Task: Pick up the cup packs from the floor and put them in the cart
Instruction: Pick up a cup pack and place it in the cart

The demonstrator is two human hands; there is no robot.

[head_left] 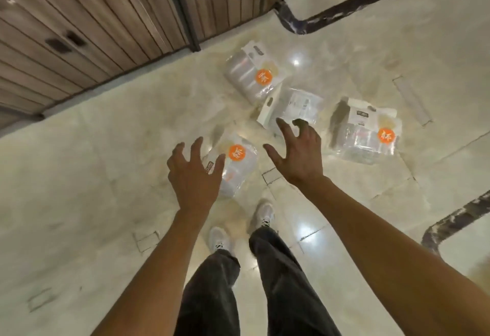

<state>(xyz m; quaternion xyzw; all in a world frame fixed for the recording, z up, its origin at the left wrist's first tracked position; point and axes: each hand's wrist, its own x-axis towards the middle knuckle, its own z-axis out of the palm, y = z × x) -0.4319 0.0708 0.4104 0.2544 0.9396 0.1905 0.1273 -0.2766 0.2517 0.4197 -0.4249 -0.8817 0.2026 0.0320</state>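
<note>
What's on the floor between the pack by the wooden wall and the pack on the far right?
Head view: one more clear pack, white card end toward the wall pack, lies between it and the right pack.

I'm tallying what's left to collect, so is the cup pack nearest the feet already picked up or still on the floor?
Still on the floor: the nearest cup pack lies flat on the tiles, and both the left hand and right hand hover open, holding nothing.

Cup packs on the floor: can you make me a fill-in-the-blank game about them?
1. There are ____ packs lying on the floor.
2. Three packs show a round sticker colored ____.
3. Both hands, left and right, hold ____.
4. The wall beside the packs looks like ____.

Missing words: four; orange; nothing; wood
</note>
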